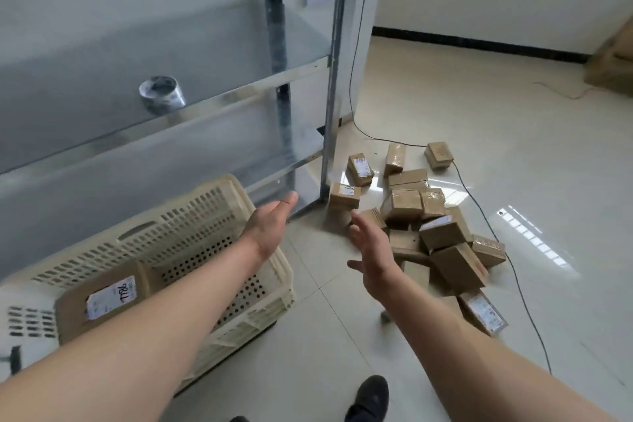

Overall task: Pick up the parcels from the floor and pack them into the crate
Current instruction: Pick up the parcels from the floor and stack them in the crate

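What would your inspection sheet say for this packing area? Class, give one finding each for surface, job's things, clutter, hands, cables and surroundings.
Surface: pale glossy tiled floor, reflecting window light.
Job's things: cream perforated crate at the left, holding one labelled parcel; loose pile of cardboard parcels on the floor at the right.
Clutter: roll of tape on a shelf.
Hands: left hand and right hand both open, empty, stretched toward the pile.
Cables: black cable trails across the floor beside the parcels.
Surroundings: metal shelving unit, white wall with black skirting.
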Available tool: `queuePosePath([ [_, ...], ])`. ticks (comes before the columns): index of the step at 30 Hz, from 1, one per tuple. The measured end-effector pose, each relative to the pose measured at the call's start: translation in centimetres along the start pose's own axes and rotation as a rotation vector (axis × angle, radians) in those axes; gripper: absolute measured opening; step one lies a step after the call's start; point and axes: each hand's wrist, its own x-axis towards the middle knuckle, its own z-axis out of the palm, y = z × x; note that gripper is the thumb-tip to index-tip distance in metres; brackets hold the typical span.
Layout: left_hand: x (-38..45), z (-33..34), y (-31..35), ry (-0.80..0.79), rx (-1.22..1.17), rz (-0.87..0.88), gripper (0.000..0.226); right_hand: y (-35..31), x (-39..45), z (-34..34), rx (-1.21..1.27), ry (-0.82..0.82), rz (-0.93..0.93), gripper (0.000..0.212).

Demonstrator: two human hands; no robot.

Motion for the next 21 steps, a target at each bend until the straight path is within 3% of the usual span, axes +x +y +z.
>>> queuePosePath([
  [3,1.6,5.9,2.4,-0.012,0.029,0.007,0.056,-2.4,0.8,-6.0,0.02,0.052,0.005,0.015],
  [6,2.7,11.6,4.8,-0.055,0.009,0.011,0.031,-4.5,1.7,-11.7,0.012,0.109,-0.025,0.033],
  [9,3.4,16.0,6.7,-0.103,0.038,0.013,0.035,-6.5,2.1,-16.4,0.063,0.149,-0.029,0.021],
  [15,5.9,21.8,8.9,-0.173,0.083,0.015,0.04,-8.8,3.1,-23.2,0.076,0.25,-0.065,0.026],
  [19,7.7,24.3,10.1,-0.222,0.121,0.01,0.065,-9.8,4.2,-25.9,0.088,0.305,-0.046,0.019],
  [21,8.6,25.3,10.6,-0.25,0.134,0.006,0.064,-10.0,4.7,-26.9,0.128,0.35,-0.032,0.015],
])
